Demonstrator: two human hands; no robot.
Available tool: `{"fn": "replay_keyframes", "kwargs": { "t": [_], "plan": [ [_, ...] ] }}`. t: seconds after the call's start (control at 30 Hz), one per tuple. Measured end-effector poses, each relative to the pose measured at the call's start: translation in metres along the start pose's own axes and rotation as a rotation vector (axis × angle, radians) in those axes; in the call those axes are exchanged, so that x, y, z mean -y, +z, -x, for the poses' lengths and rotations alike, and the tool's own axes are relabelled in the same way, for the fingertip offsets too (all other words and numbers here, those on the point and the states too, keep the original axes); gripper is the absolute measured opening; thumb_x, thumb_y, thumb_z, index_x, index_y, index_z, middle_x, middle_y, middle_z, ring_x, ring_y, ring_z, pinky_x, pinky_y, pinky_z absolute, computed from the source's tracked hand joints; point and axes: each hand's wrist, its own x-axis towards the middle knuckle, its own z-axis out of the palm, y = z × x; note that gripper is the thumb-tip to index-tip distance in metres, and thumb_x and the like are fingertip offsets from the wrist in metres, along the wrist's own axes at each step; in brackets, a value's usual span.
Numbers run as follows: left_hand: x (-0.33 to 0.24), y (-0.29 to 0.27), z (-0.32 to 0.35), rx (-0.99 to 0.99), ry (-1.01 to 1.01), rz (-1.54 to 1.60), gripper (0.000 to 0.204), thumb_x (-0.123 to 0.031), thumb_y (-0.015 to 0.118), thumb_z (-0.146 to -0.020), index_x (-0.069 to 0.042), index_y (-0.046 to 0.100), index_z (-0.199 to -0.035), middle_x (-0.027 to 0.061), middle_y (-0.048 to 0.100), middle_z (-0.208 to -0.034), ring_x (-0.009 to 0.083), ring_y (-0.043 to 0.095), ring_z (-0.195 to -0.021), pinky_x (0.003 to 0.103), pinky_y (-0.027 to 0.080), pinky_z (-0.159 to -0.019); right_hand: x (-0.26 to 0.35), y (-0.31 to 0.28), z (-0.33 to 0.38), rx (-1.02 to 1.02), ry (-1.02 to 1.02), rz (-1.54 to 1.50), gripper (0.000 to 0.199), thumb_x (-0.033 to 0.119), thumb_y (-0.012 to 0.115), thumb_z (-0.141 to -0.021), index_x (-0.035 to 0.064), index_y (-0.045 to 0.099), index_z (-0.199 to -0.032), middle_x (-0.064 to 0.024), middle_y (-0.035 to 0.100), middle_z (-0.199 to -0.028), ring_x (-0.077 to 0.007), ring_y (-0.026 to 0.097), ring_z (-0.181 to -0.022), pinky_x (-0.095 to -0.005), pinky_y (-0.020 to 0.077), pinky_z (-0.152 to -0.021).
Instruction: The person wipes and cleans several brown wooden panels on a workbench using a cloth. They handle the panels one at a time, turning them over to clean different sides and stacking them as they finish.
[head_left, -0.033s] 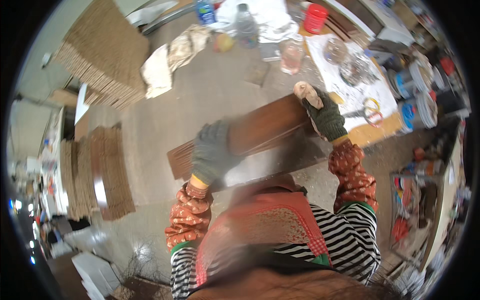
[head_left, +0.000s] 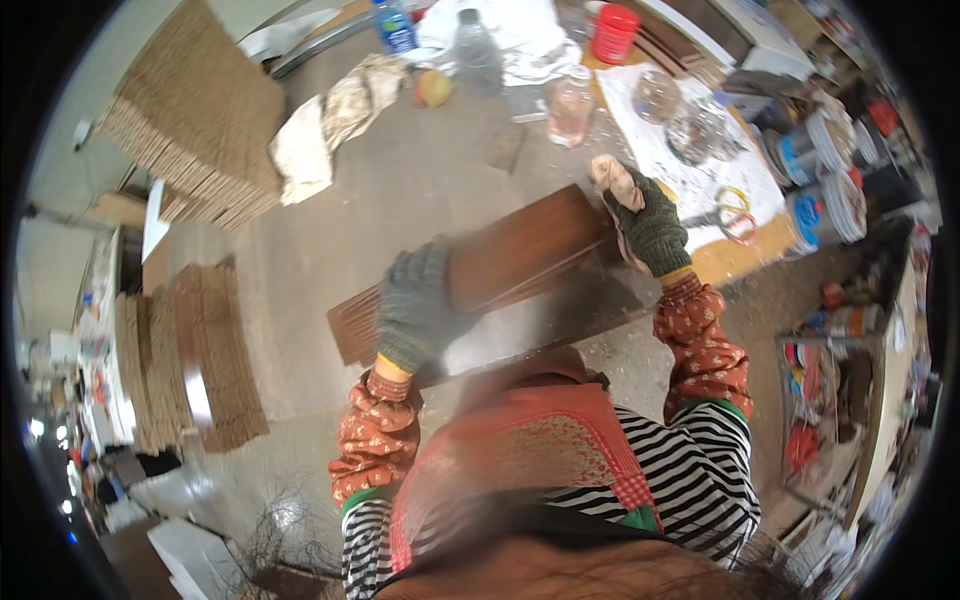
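Observation:
Two brown wooden boards lie slantwise on the table before me, an upper board overlapping a lower grooved board. My left hand, in a dark grey-green knitted glove, is closed over the boards near their left part; motion smears its fingers. At the right end, my right hand, gloved alike, grips a crumpled pinkish-beige rag. The rag is beside the upper board's far right corner. Part of the boards' near side is blurred and in glare.
Stacks of brown boards stand at the left, with more boards nearer me. A stained cloth, bottles, a clear jar and a red tub sit farther back. Scissors lie on white paper at right.
The whole view has shifted slightly. My right hand with the rag sits a little farther right of the upper board's end; my left hand stays on the boards.

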Motion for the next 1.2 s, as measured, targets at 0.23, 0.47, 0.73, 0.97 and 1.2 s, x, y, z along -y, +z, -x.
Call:
{"fn": "replay_keyframes", "kwargs": {
  "t": [0.23,0.47,0.73,0.97,1.2],
  "plan": [
    [0.002,0.002,0.001,0.051,-0.068,0.021,0.111,-0.060,0.086,-0.065,-0.003,0.045,-0.150,0.0227,0.058,-0.137,0.0423,0.054,-0.127,0.054,0.039,-0.111,0.091,0.071,0.001,0.177,-0.008,0.545,0.026,0.022,0.052,-0.102,0.0105,0.070,-0.116,-0.0097,0.072,-0.107,-0.0213,0.069,-0.105,-0.0384,0.0538,-0.088],
    [-0.003,-0.007,-0.002,0.127,-0.119,0.021,0.100,-0.059,0.082,-0.072,-0.003,0.046,-0.147,0.0222,0.059,-0.136,0.0402,0.054,-0.128,0.054,0.038,-0.113,-0.007,0.018,-0.017,0.122,-0.456,0.330,0.031,0.028,0.055,-0.101,0.0134,0.069,-0.124,-0.0119,0.070,-0.122,-0.0324,0.066,-0.111,-0.0422,0.0520,-0.096],
    [0.033,-0.035,0.063,-0.410,-0.183,0.033,0.085,-0.048,0.088,-0.074,-0.001,0.057,-0.137,0.0258,0.060,-0.135,0.0383,0.058,-0.128,0.051,0.044,-0.111,0.065,-0.026,-0.027,-0.100,-0.186,0.247,0.050,0.027,0.075,-0.091,0.0072,0.065,-0.135,-0.0186,0.073,-0.119,-0.0309,0.072,-0.106,-0.0395,0.0539,-0.091],
    [0.078,-0.005,0.126,-0.490,-0.865,0.835,0.061,-0.017,0.089,-0.079,0.001,0.062,-0.130,0.0118,0.071,-0.112,0.0170,0.067,-0.100,0.032,0.057,-0.086,0.086,0.061,-0.013,0.461,-0.524,0.656,0.045,0.022,0.065,-0.092,0.0110,0.063,-0.135,-0.0112,0.067,-0.129,-0.0315,0.062,-0.116,-0.0464,0.0463,-0.102],
    [0.094,0.024,0.142,-0.566,-0.889,1.047,0.047,-0.008,0.085,-0.083,-0.003,0.064,-0.125,0.0053,0.069,-0.110,0.0116,0.064,-0.092,0.027,0.057,-0.078,0.148,0.213,0.020,0.853,-0.924,0.563,0.056,0.033,0.067,-0.091,0.0089,0.057,-0.140,-0.0150,0.060,-0.136,-0.0329,0.055,-0.126,-0.0493,0.0375,-0.111]
  ]
}}
